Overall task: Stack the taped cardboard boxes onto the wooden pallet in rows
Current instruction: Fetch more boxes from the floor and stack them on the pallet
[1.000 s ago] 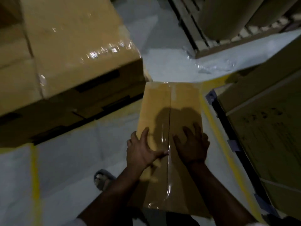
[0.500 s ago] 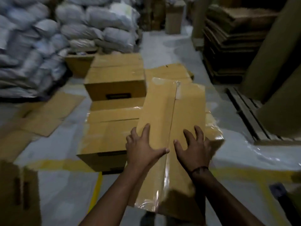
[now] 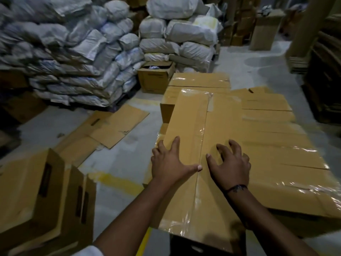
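We see piled sacks [image 3: 73, 52] at the floor's back left, then rows of taped boxes [image 3: 276, 145] on its right side. The long taped box [image 3: 217, 122] lies lengthwise over their near left corner; contact unclear. On its top the left hand [image 3: 169, 163] lies flat, fingers spread, at the left edge, and the right hand [image 3: 230, 167] presses arched fingertips beside the centre seam, grasping nothing.
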The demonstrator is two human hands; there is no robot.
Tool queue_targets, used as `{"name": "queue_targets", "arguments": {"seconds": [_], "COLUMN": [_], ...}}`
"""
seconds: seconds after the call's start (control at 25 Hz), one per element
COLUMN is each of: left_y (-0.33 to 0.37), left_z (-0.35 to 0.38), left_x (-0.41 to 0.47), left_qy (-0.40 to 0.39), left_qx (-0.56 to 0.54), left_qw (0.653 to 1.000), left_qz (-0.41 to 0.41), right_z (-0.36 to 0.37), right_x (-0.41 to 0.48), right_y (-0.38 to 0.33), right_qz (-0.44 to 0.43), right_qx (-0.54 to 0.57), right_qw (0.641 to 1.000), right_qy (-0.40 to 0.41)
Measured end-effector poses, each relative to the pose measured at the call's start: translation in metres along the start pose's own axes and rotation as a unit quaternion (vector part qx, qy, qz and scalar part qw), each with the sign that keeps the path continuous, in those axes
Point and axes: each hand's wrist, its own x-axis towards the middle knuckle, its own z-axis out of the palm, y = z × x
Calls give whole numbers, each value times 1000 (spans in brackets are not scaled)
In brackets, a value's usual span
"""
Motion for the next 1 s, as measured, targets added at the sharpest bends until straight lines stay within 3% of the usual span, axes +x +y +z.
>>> {"name": "queue_targets", "arguments": {"seconds": [0.36,0.6,1.0], "left_y": [-37,-82,-175], "left_z": [-45,-56,-105], "left_x": [199,275,382], "left_qy": [-35,-80,-143], "left_qx": [9,5,13], "left_qw": [996,988,921], "left_qz": [83,131,362], "right_z": [68,114,203], "right_x": [128,156,137], "right_y": [-98,-157,-275], "right_qz": [67,128,297], "right_qx": [4,-18,-48], "right_qw": [995,988,927], "right_qy": [68,88,224]}}
